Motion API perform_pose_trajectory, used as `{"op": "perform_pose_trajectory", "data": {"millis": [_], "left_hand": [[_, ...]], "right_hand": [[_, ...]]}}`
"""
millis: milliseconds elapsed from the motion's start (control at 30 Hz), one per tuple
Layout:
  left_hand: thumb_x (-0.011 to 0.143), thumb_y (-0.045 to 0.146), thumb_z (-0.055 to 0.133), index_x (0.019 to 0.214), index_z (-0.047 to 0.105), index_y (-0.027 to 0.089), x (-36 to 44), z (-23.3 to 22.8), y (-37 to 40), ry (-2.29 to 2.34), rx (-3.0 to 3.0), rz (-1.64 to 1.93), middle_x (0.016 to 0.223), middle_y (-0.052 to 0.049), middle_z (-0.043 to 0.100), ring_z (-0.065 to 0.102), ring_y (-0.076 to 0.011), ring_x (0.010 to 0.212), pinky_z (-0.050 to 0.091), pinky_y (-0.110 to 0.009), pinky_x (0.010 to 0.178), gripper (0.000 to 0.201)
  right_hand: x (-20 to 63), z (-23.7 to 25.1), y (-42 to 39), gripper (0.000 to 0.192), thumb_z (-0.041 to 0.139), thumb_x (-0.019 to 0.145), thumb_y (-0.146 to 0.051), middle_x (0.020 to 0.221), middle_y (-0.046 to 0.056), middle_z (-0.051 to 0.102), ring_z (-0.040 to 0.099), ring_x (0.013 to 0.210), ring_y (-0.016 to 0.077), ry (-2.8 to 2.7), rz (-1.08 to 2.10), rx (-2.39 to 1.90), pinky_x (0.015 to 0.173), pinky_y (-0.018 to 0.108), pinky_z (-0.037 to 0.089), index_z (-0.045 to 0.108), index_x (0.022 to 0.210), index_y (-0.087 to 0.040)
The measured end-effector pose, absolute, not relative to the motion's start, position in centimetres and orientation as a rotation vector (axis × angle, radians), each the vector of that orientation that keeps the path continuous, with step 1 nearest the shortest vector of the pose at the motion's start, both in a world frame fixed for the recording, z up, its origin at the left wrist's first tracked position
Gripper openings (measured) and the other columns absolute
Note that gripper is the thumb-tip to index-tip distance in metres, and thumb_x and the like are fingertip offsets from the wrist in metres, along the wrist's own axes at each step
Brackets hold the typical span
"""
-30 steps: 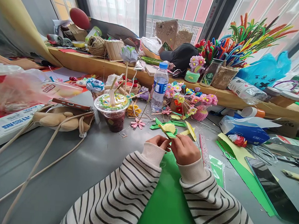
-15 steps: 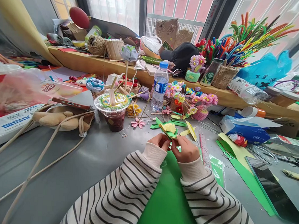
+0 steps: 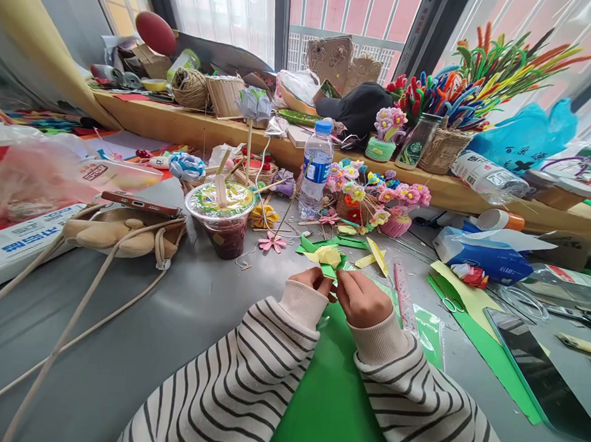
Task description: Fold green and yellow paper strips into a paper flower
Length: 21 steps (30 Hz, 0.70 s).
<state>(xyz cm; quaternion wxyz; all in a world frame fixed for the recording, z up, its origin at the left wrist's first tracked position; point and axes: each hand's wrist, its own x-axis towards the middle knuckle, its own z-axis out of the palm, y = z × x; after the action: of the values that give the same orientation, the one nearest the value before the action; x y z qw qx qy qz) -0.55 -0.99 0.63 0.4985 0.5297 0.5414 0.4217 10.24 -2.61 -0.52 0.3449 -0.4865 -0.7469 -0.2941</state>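
Note:
Between my two hands is a folded paper flower (image 3: 327, 256) with yellow petals and green folded leaves. My left hand (image 3: 312, 281) is closed on its near left side, the fingers pinching the green part. From the right, my right hand (image 3: 363, 297) pinches the green paper with thumb and forefinger; the exact grip is partly hidden. Just beyond lie loose green paper pieces (image 3: 357, 243) and folded yellow strips (image 3: 373, 258). Under my forearms a green sheet (image 3: 338, 384) covers part of the grey table.
A lidded drink cup (image 3: 224, 233) and a water bottle (image 3: 315, 175) stand beyond my hands. Knitted flowers (image 3: 399, 204) fill the back. To the right are a ruler (image 3: 405, 298), a phone (image 3: 541, 376) and scissors (image 3: 582, 317). A bag (image 3: 125, 230) lies left.
The paper flower has tilted and shifted slightly left in my fingers, with its green folds showing more. My right hand has turned a little and moved slightly down.

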Motion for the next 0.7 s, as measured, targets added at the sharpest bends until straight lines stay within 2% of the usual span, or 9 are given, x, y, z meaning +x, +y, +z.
{"op": "perform_pose_trajectory", "data": {"millis": [200,433,700], "left_hand": [[0.067,0.030,0.049,0.055,0.049,0.017,-0.42,1.00,-1.19,1.367,1.391,1.031,0.047,0.001,0.055,0.054,-0.0107,0.041,0.042,-0.020,0.041,0.017],[0.066,0.029,0.049,0.061,0.048,0.016,-0.45,0.62,-0.86,1.149,1.300,1.102,0.048,0.003,0.050,0.051,-0.0092,0.043,0.041,-0.020,0.042,0.014],[0.067,0.031,0.049,0.062,0.045,0.016,-0.60,0.15,-0.83,1.126,1.369,1.100,0.048,0.003,0.048,0.048,-0.0075,0.041,0.039,-0.020,0.043,0.016]], "right_hand": [[10.06,-0.67,-2.54,0.019,0.044,0.077,-0.016,0.070,0.006,0.064,0.056,0.064,0.0117,-1.910,-0.838,-1.239,0.059,0.020,0.042,0.061,0.082,-0.009],[10.34,-0.48,-2.38,0.018,0.045,0.076,-0.017,0.072,0.004,0.064,0.057,0.061,0.0097,-1.854,-0.682,-1.228,0.058,0.018,0.043,0.061,0.081,-0.012],[10.93,-0.02,-2.35,0.018,0.043,0.078,-0.015,0.071,0.005,0.064,0.058,0.066,0.0106,-1.972,-0.726,-1.157,0.060,0.019,0.044,0.061,0.082,-0.013]]}}
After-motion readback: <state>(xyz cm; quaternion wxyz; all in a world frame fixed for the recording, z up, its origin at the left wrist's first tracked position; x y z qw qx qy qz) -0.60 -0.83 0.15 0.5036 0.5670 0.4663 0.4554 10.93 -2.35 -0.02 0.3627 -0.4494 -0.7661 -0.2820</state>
